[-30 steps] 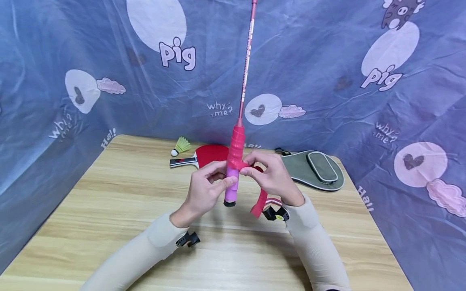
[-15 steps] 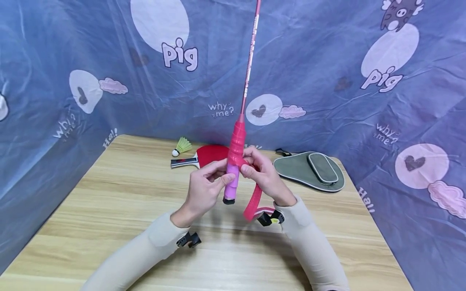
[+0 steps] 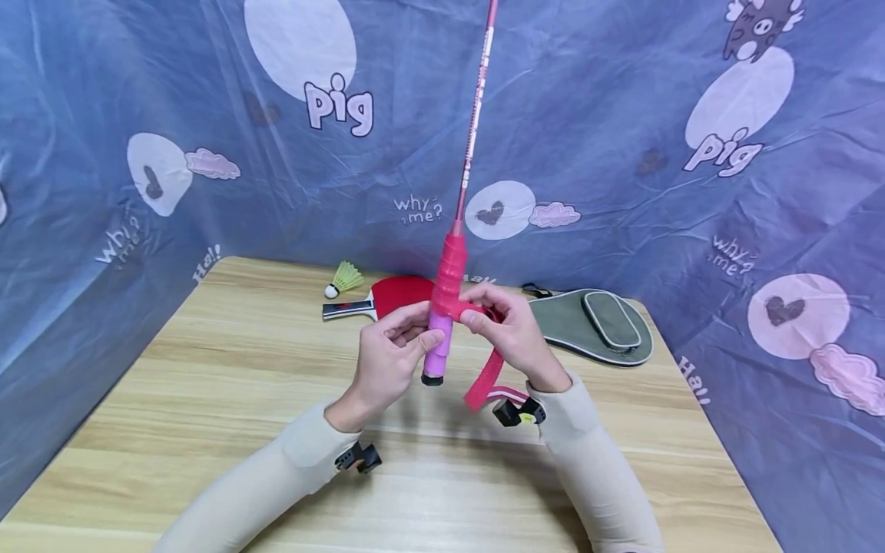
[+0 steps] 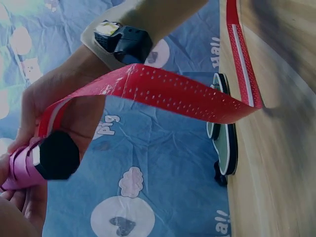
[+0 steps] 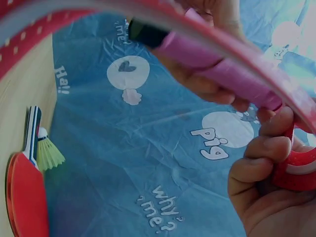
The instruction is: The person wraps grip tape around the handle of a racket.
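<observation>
A badminton racket stands nearly upright in the head view, its red shaft [image 3: 473,123] running out of the top, so its head is hidden. Red perforated grip tape [image 3: 451,265] winds round the upper handle, above a bare purple section [image 3: 439,346] and a black butt cap [image 3: 432,379]. My left hand [image 3: 389,357] holds the purple section between thumb and fingers. Just right of the handle, my right hand [image 3: 508,330] pinches the grip tape where it leaves the handle. The loose tape [image 4: 173,94] loops down below my right hand, showing a white strip on one face in the left wrist view.
On the wooden table [image 3: 290,361] behind my hands lie a yellow shuttlecock [image 3: 343,279] and a red table tennis bat [image 3: 401,296]. A green bat case [image 3: 594,324] lies at the back right. Printed blue cloth [image 3: 588,115] surrounds the table.
My right hand moved in against the handle, then back out to the right, with the tape pulled out between. The racket tilted slightly to the right at the top. My left hand barely moved.
</observation>
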Motion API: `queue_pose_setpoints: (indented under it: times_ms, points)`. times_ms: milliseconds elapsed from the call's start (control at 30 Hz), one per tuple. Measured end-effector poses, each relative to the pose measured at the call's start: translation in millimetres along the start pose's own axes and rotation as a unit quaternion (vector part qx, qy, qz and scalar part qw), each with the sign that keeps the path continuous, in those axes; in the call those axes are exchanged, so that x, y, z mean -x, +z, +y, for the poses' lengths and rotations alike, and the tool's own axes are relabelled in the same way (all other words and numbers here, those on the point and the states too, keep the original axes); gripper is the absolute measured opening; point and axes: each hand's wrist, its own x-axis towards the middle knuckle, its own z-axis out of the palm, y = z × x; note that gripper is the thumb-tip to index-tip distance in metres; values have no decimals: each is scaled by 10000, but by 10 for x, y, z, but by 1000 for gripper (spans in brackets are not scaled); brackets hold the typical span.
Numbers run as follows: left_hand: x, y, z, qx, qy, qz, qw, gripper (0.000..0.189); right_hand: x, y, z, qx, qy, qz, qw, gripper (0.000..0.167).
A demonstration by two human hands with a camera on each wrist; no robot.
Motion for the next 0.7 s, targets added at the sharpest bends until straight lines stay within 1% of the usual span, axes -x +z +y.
queue_pose_setpoints:
  times_ms: [100, 200, 300, 433, 500, 567, 633, 700]
  points:
    - [-1, 8, -11, -26, 181, 131, 9997, 43, -8, 4, -19, 64, 102, -16, 9999, 18]
    - [2, 12, -5, -11, 262, 111, 9996, 43, -18, 14, -33, 106, 102, 25, 9999, 22]
    - [4, 6, 8, 1, 234, -37, 9997, 43, -24, 20, -42, 80, 17, 87, 9999, 25]
    - [1, -9, 32, 3, 68, -224, 9997, 43, -17, 25, -40, 73, -127, 218, 9997, 19]
    - [2, -13, 40, 64, -39, -251, 9997, 43, -17, 34, -25, 64, -162, 277, 9995, 17]
    - [7, -10, 44, 115, -110, -213, 9996, 42, -16, 46, -3, 33, -162, 330, 9993, 16]
    - [15, -2, 38, 111, -79, -165, 9998, 43, -14, 59, 17, -5, -156, 393, 9991, 15]
    - [25, 12, 35, -44, 82, -111, 9999, 43, -10, 69, 34, -18, -176, 454, 9988, 16]
